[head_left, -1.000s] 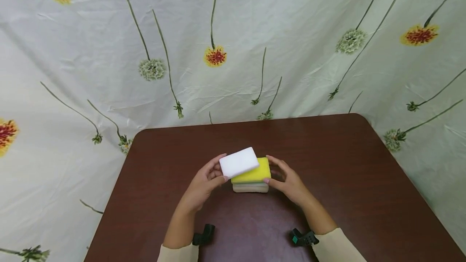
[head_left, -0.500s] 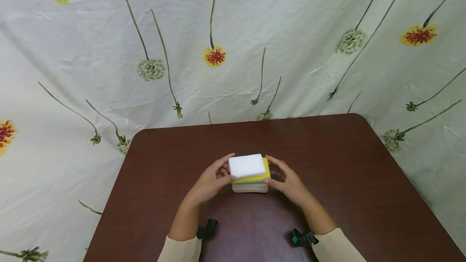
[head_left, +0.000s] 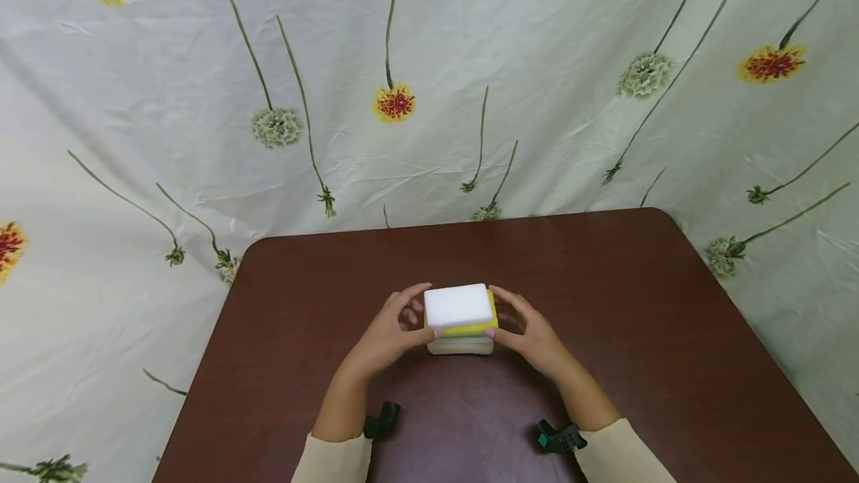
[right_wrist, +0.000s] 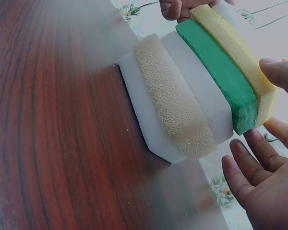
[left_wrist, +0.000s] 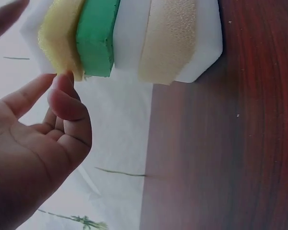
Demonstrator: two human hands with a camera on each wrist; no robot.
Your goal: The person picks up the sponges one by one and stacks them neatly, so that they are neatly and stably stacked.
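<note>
In the head view a white sponge (head_left: 459, 305) lies on top of a stack in the table's middle. Just beneath it, a yellow sponge (head_left: 463, 331) shows along the front and right. The right wrist view reveals lower layers: a green block (right_wrist: 216, 67), a white layer (right_wrist: 201, 81), a coarse beige sponge (right_wrist: 165, 96) and a bottom white layer (right_wrist: 144, 115). My left hand (head_left: 384, 335) holds the top white sponge at its left end, thumb in front and index finger behind. My right hand (head_left: 535, 343) holds the yellow sponge's right end between thumb and fingers.
The stack stands on a dark brown wooden table (head_left: 322, 274) with rounded far corners. Behind it hangs a pale flowered cloth (head_left: 570, 133). Dark wrist straps (head_left: 382, 420) sit near both sleeve cuffs.
My left hand has moved right with the white sponge, which has turned straighter and now covers most of the yellow sponge. My right hand has stayed almost still.
</note>
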